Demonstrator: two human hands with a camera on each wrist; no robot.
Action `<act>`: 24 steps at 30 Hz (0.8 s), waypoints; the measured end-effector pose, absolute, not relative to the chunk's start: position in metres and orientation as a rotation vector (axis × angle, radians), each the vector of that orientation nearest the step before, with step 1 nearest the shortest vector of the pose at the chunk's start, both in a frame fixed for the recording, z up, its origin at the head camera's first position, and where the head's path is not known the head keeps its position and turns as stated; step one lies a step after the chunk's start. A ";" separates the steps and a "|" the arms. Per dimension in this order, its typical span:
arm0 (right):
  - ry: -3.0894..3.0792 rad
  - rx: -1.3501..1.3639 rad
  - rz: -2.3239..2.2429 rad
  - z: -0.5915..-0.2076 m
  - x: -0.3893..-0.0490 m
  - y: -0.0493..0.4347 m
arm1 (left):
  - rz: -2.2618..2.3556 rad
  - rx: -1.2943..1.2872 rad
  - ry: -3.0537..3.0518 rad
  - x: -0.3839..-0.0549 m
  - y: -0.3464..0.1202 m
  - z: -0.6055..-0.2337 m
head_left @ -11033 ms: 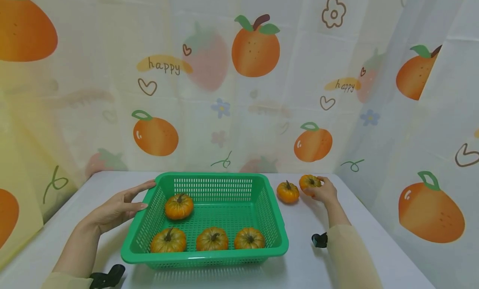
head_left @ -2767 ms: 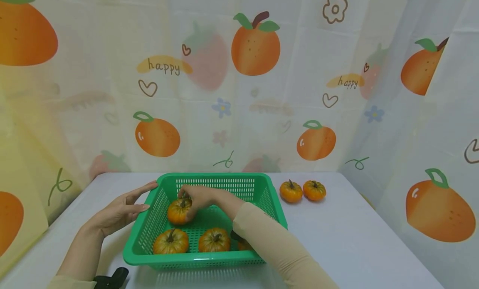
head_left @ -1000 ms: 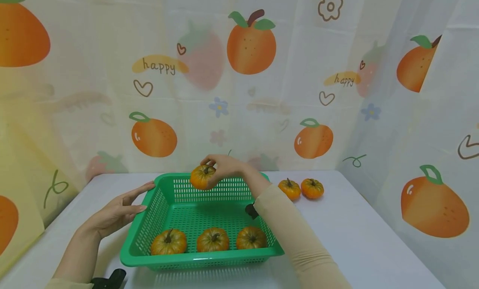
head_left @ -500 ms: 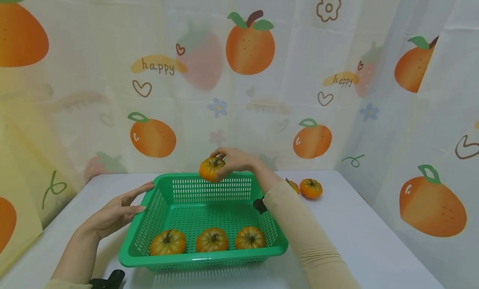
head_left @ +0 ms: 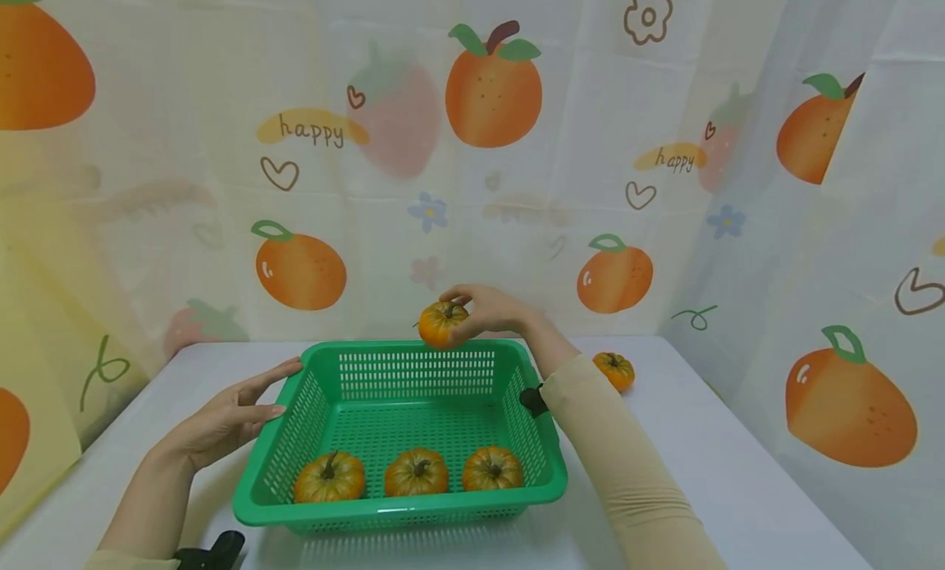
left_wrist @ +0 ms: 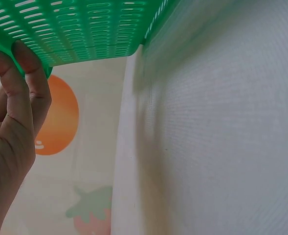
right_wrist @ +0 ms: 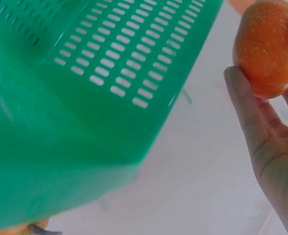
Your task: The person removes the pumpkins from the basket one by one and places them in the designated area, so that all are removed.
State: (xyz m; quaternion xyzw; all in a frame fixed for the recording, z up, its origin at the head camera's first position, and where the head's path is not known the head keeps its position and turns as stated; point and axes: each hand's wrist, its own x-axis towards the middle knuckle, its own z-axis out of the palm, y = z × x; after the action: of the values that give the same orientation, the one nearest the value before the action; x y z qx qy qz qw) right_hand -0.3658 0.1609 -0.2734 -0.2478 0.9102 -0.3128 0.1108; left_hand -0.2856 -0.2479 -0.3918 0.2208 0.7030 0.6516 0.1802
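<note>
In the head view my right hand (head_left: 493, 309) pinches a small orange pumpkin (head_left: 443, 324) just above the far rim of the green plastic basket (head_left: 402, 511). The right wrist view shows thumb and fingers around the same pumpkin (right_wrist: 266, 49), beside the slotted basket wall. My left hand (head_left: 225, 422) holds the basket's left rim; in the left wrist view its bent fingers (left_wrist: 36, 78) meet the rim from outside. Three pumpkins sit in a row along the basket's near side: left (head_left: 329, 477), middle (head_left: 417, 473) and right (head_left: 493, 469).
Another pumpkin (head_left: 614, 371) rests on the white table (head_left: 709, 463) right of the basket, partly behind the right sleeve (head_left: 627, 455). A curtain (head_left: 472, 209) printed with fruit hangs behind the table. Dark straps with small devices (head_left: 214, 551) are on the wrists.
My right hand has lifted the back-left pumpkin out of the basket and carried it up and rightward over the far rim. The sleeve now hides one table pumpkin. The left hand stays put.
</note>
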 end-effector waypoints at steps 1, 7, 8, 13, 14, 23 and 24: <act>2.678 -0.722 -0.925 -0.274 -0.366 0.164 | 1.842 0.626 1.984 -0.286 -0.248 -0.392; 2.706 -0.684 -0.999 -0.279 -0.369 0.183 | 1.841 0.621 1.983 -0.286 -0.248 -0.392; 2.713 -0.681 -1.010 -0.280 -0.370 0.186 | 1.840 0.622 1.985 -0.286 -0.248 -0.392; 2.772 -0.655 -1.028 -0.282 -0.369 0.204 | 1.840 0.629 1.992 -0.287 -0.247 -0.391; 2.780 -0.647 -1.033 -0.283 -0.369 0.208 | 1.838 0.630 1.993 -0.287 -0.247 -0.391; 2.822 -0.545 -1.075 -0.288 -0.365 0.241 | 1.845 0.664 1.975 -0.286 -0.248 -0.393; 2.826 -0.528 -1.077 -0.289 -0.364 0.245 | 1.847 0.666 1.970 -0.286 -0.248 -0.393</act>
State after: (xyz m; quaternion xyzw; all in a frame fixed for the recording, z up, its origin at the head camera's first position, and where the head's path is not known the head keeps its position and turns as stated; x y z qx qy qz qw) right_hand -0.3638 0.2449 -0.2890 -0.1717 0.9199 -0.3506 0.0359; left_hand -0.2861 -0.2478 -0.3926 0.2354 0.6970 0.6533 0.1790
